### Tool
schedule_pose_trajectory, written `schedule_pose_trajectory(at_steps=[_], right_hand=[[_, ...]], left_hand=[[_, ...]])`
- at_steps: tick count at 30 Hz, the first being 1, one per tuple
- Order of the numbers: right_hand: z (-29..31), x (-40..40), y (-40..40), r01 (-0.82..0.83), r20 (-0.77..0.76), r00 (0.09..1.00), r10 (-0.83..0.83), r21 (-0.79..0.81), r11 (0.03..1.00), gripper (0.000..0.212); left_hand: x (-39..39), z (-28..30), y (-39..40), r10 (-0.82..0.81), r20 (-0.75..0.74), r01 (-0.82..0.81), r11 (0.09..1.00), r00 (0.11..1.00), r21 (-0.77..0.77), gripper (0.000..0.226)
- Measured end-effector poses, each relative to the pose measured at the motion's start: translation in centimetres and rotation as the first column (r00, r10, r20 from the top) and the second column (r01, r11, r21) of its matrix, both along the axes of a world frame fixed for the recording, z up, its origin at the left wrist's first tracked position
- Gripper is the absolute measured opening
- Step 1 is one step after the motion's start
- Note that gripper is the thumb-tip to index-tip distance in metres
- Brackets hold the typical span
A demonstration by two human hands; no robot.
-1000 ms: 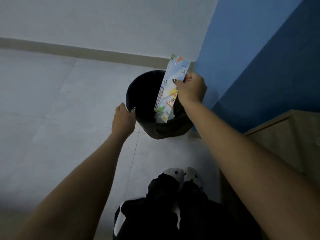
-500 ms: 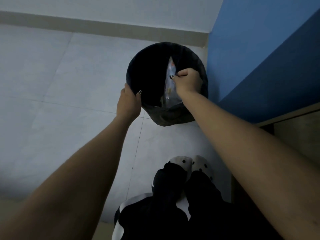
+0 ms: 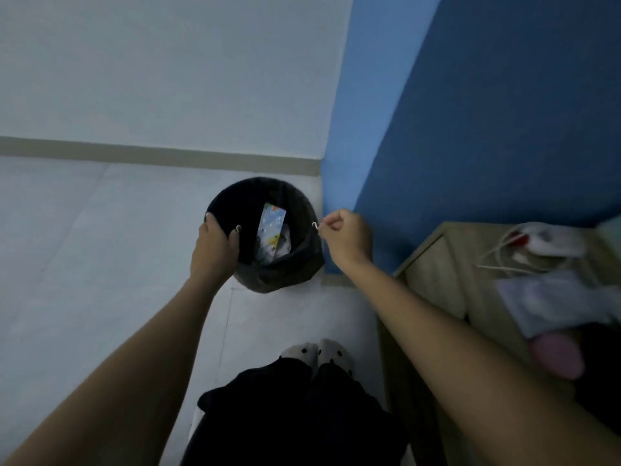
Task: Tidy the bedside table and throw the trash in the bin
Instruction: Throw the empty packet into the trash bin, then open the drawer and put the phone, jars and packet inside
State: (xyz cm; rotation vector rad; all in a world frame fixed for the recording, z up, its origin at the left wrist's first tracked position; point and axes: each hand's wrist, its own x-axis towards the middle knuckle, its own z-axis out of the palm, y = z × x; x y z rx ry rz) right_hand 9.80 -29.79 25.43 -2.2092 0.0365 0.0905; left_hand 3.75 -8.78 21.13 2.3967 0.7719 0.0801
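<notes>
From the head view, your left hand [image 3: 215,250] is clamped over the near-left rim of the black bin [image 3: 295,270], thumb inside and fingers outside, steadying the liner. Your right hand [image 3: 346,238] is loosely curled just beside the bin's right rim, holding nothing that can be seen. The colourful printed packet [image 3: 271,230] stands tilted inside the bin, leaning on pale crumpled scraps [image 3: 283,245] at the bottom, so this piece of trash looks delivered.

To finish well, let go of the rim gently so the soft liner does not fold inward or tip the bin against the blue wall [image 3: 487,129]. Then turn to the wooden bedside table [image 3: 433,264] at your right: white cables [image 3: 504,260], a pale sheet [image 3: 551,304] and something pink [image 3: 557,354] are on it, all blurred. Judge which is rubbish before grabbing; cables likely belong there.
</notes>
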Motion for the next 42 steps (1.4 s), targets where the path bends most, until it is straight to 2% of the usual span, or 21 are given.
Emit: schedule_pose_trajectory(at_steps=[6,12,16,18,23,28,33,35,38,42], right_hand=[[8.2,-4.5,-9.0,0.146,0.131,0.98,-0.147,0.013,0.989,0.005],[10.7,-8.3,-16.1,0.265,0.161,0.952,-0.262,0.005,0.964,0.003],[9.9,-10.2,-20.0,0.339,0.121,0.935,-0.334,-0.027,0.94,0.005],[8.9,-11.2,-21.9,0.353,0.129,0.928,-0.348,-0.014,0.936,0.012],[5.9,-14.9,-25.6,0.385,0.132,0.919,-0.37,-0.111,0.916,0.026],[4.0,-18.4,-26.5,0.43,0.093,0.902,-0.421,-0.112,0.896,0.028],[2.2,-21.4,-26.3,0.387,0.136,0.922,-0.364,-0.253,0.887,0.03],[1.3,-22.2,-26.7,0.353,0.149,0.935,-0.322,-0.285,0.891,0.031],[-0.1,-22.5,-27.5,0.357,0.151,0.932,-0.329,-0.239,0.903,0.035],[-1.5,-22.6,-27.8,0.342,0.246,0.929,-0.275,-0.29,0.894,0.037]], left_hand=[[-2.1,7.8,-6.1,-0.147,0.103,0.147,0.989,0.984,0.008,0.061],[-4.0,12.2,-13.2,-0.293,0.176,0.298,0.955,0.94,-0.004,0.06],[-4.1,12.5,-17.5,-0.359,0.162,0.369,0.929,0.919,-0.038,0.053],[-3.8,11.9,-19.3,-0.387,0.147,0.4,0.913,0.91,-0.073,0.057],[-2.8,9.4,-22.4,-0.49,0.046,0.492,0.864,0.87,-0.104,0.06],[-2.7,8.5,-25.1,-0.563,-0.047,0.554,0.823,0.825,-0.125,0.063],[-5.0,6.7,-26.3,-0.578,-0.137,0.557,0.814,0.804,-0.166,0.064],[-5.6,6.0,-26.5,-0.568,-0.137,0.548,0.822,0.812,-0.158,0.064],[-6.0,5.5,-26.9,-0.555,-0.086,0.54,0.828,0.827,-0.15,0.065],[-5.8,6.0,-28.0,-0.548,0.017,0.544,0.826,0.836,-0.145,0.064]])
